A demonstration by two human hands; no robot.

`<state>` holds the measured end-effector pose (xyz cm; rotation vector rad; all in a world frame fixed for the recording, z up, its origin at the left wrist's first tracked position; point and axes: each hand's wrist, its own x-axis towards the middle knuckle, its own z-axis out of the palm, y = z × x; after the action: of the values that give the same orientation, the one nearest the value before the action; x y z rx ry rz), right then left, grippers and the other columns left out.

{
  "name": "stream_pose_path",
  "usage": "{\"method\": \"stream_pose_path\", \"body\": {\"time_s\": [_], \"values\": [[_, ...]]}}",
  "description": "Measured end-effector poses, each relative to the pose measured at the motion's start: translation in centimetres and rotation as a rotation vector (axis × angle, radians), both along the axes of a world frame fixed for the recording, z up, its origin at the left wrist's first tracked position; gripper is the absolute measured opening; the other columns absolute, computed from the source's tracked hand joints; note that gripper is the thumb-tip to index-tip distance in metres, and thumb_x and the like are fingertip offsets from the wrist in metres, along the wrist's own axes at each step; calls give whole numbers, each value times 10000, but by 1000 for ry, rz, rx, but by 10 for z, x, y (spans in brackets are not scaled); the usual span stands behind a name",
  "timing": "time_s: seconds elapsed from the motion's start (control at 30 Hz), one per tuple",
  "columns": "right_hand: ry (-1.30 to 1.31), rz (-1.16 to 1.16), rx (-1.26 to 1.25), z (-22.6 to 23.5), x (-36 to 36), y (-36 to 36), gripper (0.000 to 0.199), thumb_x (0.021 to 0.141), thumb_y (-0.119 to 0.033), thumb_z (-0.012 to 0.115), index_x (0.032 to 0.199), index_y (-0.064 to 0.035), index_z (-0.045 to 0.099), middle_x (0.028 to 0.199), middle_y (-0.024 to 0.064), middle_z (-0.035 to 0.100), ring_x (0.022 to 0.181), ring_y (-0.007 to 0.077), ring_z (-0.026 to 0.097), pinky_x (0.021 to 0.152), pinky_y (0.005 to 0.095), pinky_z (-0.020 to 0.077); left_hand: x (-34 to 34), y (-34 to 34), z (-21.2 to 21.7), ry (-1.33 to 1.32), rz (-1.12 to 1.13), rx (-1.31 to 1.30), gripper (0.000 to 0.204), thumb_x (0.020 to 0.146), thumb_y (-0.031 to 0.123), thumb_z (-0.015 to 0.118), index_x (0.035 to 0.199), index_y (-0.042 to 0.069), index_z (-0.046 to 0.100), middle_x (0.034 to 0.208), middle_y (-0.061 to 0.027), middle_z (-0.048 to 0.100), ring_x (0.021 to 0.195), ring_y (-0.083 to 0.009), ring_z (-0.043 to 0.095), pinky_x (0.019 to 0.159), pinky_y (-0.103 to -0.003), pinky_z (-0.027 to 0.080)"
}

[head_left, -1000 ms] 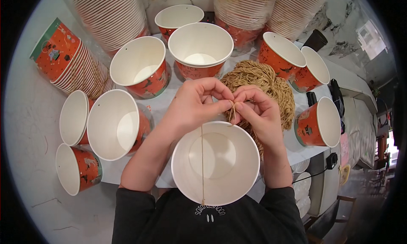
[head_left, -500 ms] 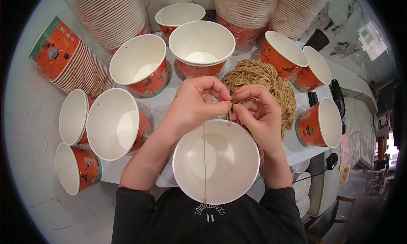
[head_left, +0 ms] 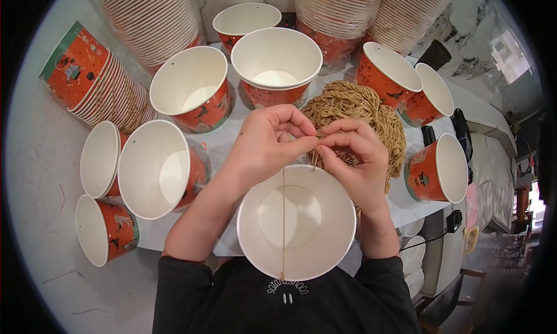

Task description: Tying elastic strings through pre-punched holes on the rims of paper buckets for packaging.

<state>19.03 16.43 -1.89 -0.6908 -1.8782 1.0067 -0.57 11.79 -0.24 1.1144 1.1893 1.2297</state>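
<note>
— Two hands work close together; what differs from half a second ago?

— The right hand [head_left: 361, 151] has brought its fingertips in against the left's, from which they stood apart. The left hand [head_left: 264, 142] pinches the twine [head_left: 284, 218]; whether the right also grips it, I can't tell.

— Where's the bucket?

— The white-lined bucket [head_left: 335, 218] is at the table's near edge, twine stretched across its mouth.

— And around it?

— On the pale table [head_left: 154, 239], a twine bundle [head_left: 360, 110] lies just beyond the right hand. Orange buckets [head_left: 196, 180] stand along the left edge, another bucket [head_left: 422, 170] by the right edge, tall stacks [head_left: 148, 20] towards the far edge. A chair [head_left: 474, 272] shows beyond the near right corner.

— Any writing?

— Dark lettering on some buckets, white curved lettering on the black shirt [head_left: 261, 311].
</note>
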Motion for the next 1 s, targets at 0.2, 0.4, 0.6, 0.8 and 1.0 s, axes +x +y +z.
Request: {"method": "stream_pose_path", "body": {"time_s": [0.2, 0.4, 0.6, 0.8, 1.0], "values": [[81, 115, -142, 0, -1, 3, 94, 843, 76, 735, 919, 25, 714, 1185, 80, 599, 997, 117, 631, 797, 227, 533, -5, 0, -2, -29, -33, -20, 113, 916, 14, 744, 990, 17, 660, 906, 9, 695, 793, -5, 645, 692, -153, 494], [192, 272, -453, -3, 3, 11, 75, 905, 20, 735, 978, 34, 720, 1256, 79, 550, 1029, 92, 617, 798, 221, 569, -9, -7, 11, 149, -84, -62, 73, 916, 1, 714, 983, 14, 687, 905, 31, 685, 775, 8, 609, 667, -157, 463], [203, 283, -445, -6, 4, 12, 72, 922, 5, 733, 988, 31, 724, 1254, 75, 551, 1074, 96, 600, 844, 223, 561, -10, -15, 19, 363, -91, 72, 59, 905, 9, 726, 964, 15, 723, 950, 36, 682, 737, 3, 564, 660, -175, 454], [204, 280, -411, -8, 2, 12, 72, 923, -12, 743, 983, 25, 726, 1254, 77, 553, 1068, 103, 604, 852, 224, 548, -8, -13, 12, 348, -44, 181, 74, 898, 34, 760, 956, 4, 725, 988, 4, 671, 787, -17, 575, 692, -197, 471], [214, 309, -450, -8, -1, 8, 91, 901, 21, 758, 979, 42, 715, 1258, 81, 538, 1044, 98, 629, 816, 225, 579, -5, -11, 11, 352, -3, 217, 95, 891, 68, 750, 940, -9, 723, 933, -18, 652, 757, -57, 569, 684, -235, 470]]}}
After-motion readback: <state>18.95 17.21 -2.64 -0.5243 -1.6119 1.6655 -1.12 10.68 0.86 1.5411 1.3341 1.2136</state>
